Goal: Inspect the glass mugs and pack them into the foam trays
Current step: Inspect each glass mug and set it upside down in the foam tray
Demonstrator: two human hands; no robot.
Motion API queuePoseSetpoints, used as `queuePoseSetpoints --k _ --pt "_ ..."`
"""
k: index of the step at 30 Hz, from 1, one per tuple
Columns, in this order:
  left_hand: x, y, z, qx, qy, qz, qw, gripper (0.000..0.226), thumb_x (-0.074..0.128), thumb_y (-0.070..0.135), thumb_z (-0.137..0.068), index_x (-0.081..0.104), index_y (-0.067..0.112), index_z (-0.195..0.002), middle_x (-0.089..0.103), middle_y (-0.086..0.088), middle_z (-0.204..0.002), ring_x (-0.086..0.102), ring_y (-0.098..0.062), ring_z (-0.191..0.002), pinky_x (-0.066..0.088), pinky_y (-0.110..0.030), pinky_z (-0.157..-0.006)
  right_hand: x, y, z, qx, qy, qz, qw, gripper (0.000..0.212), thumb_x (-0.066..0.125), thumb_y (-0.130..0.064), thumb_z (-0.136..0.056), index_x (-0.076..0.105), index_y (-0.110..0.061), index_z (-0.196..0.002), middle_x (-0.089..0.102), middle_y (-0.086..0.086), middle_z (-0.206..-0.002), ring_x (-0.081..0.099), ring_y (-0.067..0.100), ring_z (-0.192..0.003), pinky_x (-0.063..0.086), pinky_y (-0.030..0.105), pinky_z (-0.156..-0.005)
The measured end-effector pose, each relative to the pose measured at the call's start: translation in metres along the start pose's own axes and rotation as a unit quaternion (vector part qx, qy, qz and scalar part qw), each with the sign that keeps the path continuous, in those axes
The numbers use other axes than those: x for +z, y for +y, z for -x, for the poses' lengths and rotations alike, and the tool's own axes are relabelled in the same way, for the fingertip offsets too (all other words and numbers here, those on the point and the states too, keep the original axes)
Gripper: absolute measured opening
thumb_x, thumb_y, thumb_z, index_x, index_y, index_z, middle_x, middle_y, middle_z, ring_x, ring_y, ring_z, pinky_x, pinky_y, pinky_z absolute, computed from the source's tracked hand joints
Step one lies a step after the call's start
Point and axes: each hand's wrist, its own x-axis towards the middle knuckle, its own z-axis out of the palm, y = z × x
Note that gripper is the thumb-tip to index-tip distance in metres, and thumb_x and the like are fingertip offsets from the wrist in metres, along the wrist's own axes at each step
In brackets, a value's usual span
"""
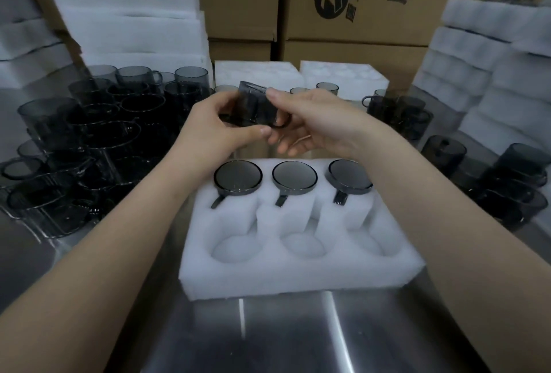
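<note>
Cardboard boxes [357,0] printed with a dark logo form a wall at the back, and a stainless steel table [283,337] runs from them towards the viewer. Tall stacks of white foam trays stand on either side, one stack on the left [125,15] and one on the right [492,59], with two more foam blocks [256,73] at the back centre. A large crowd of smoked glass mugs [89,140] covers the left of the table, piled on one another, and a smaller group [507,182] sits on the right. Between them, near the front, lies an open foam tray [298,271] with six pockets in two rows. The three far pockets each hold a packed mug [238,177], round grey face up, its handle lying in the slot towards the viewer; whether that face is base or mouth is unclear. The three near pockets show bare foam. Both bare forearms reach in over the tray. The left hand [214,128] curls its fingers and thumb round the lower side of a held mug [253,107], while the right hand [322,122] pinches the upper edge between thumb and forefinger, its other fingers loosely spread beneath. This mug hangs tilted in the air just beyond the tray's far edge, its ring handle [281,122] turned towards the right palm.
</note>
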Motion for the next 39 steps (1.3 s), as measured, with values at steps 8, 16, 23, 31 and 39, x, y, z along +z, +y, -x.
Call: queuePoseSetpoints --k 8,16,23,31,39 --pt "0.008 0.003 -0.016 0.008 -0.012 0.004 1.000 0.060 0.085 -0.002 -0.064 0.063 0.018 -0.117 0.069 -0.002 -0.108 0.069 -0.019 -0.100 0.055 -0.028 -0.088 0.007 0.016 -0.003 -0.044 0.060 -0.086 0.993 0.049 0.073 -0.027 -0.086 0.045 -0.019 -0.125 0.064 0.014 -0.112 0.067 0.020 -0.075 0.057 0.039 -0.065" --pt "0.015 -0.001 -0.016 0.005 -0.030 -0.024 0.999 0.062 0.085 0.014 -0.045 0.067 0.028 -0.102 0.071 -0.006 -0.104 0.071 -0.026 -0.095 0.055 -0.047 -0.090 0.011 0.020 -0.008 -0.063 0.113 -0.053 0.990 0.034 0.082 -0.027 -0.077 0.055 -0.014 -0.094 0.066 0.007 -0.087 0.068 0.015 -0.066 0.060 0.041 -0.061" --pt "0.017 -0.001 -0.018 0.002 -0.075 -0.056 0.996 0.059 0.090 0.011 -0.047 0.062 0.023 -0.097 0.070 0.000 -0.094 0.070 -0.016 -0.082 0.056 -0.030 -0.077 0.013 0.016 -0.012 -0.023 0.161 -0.059 0.985 0.042 0.078 -0.042 -0.079 0.043 -0.019 -0.075 0.055 0.001 -0.061 0.053 0.015 -0.039 0.040 0.024 -0.041" --pt "0.013 -0.009 -0.020 -0.007 -0.072 0.025 0.997 0.058 0.085 -0.013 -0.056 0.064 0.029 -0.091 0.068 -0.006 -0.105 0.070 -0.016 -0.077 0.056 -0.022 -0.066 0.002 0.013 -0.008 0.016 0.070 -0.223 0.972 0.016 0.059 -0.028 -0.096 0.062 -0.012 -0.092 0.070 0.008 -0.075 0.067 0.022 -0.058 0.050 0.029 -0.045" --pt "0.006 -0.019 -0.023 -0.035 -0.040 0.104 0.993 0.054 0.078 -0.016 -0.063 0.068 0.020 -0.102 0.072 0.000 -0.107 0.068 -0.015 -0.097 0.056 -0.024 -0.073 -0.007 0.019 -0.008 -0.001 -0.063 -0.303 0.951 0.030 0.041 -0.007 -0.101 0.055 -0.002 -0.126 0.061 0.018 -0.116 0.063 0.029 -0.102 0.059 0.038 -0.082"
